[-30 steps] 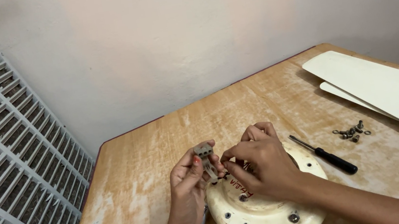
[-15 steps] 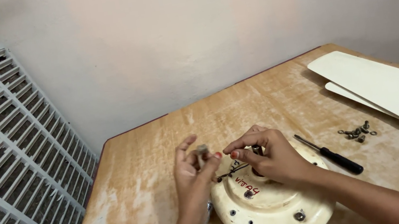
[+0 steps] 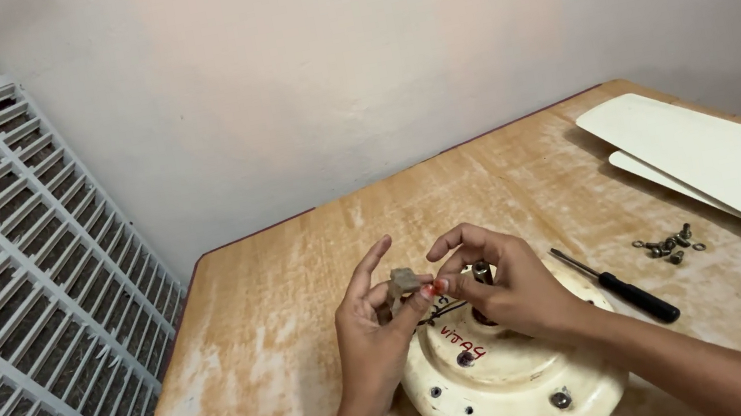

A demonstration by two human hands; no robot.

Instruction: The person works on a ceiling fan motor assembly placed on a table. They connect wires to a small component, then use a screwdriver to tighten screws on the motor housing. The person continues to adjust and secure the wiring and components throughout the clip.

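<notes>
Grey and small, a lumpy part (image 3: pixel 401 284) sits pinched between the fingertips of both hands just below the middle of the frame, held above the near edge of a cream ceiling-fan motor housing (image 3: pixel 514 386). The left hand (image 3: pixel 368 335) clamps it from the left with thumb and fingers, its index finger raised; the right hand (image 3: pixel 507 290) closes on it from the right, thumb and forefinger together at the part. Thin dark wires (image 3: pixel 439 311) run from under the hands onto the round housing, which lies flat on the wooden table (image 3: pixel 284 294) at lower centre, with screws showing in its rim. Just right of the housing lies a black-handled screwdriver (image 3: pixel 620 286), tip pointing up-left. Further right, a small heap of screws and washers (image 3: pixel 670 247) rests on the wood. Two white fan blades (image 3: pixel 738 163) lie along the right edge of the frame. A white slatted panel (image 3: pixel 8 282) fills the left side, leaning beside the table.
</notes>
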